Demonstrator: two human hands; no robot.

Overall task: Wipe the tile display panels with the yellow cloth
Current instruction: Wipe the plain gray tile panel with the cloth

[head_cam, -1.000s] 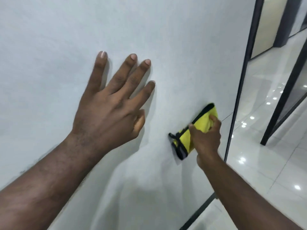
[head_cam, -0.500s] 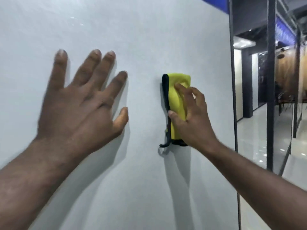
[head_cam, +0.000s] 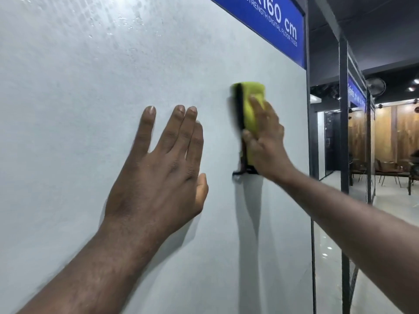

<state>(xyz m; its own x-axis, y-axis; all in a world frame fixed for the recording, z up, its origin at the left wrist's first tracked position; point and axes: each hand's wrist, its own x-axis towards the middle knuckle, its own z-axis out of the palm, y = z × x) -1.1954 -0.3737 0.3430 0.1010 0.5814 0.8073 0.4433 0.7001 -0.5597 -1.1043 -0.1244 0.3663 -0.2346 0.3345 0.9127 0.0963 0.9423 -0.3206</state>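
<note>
The right grip [head_cam: 265,141] presses the folded yellow cloth [head_cam: 251,94] flat against the pale grey tile display panel [head_cam: 90,87]. Its fingers lie straight over the cloth and its thumb sits at the black-trimmed left edge, high on the panel's right part below the blue sign [head_cam: 272,26]. The left grip [head_cam: 158,177] is open and holds nothing, fingers spread against the panel just left of the cloth.

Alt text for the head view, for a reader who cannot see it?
A person's right hand presses a folded yellow cloth against a pale grey tile display panel, while the left hand rests flat on the panel beside it. A blue sign runs along the panel's top edge.
</note>
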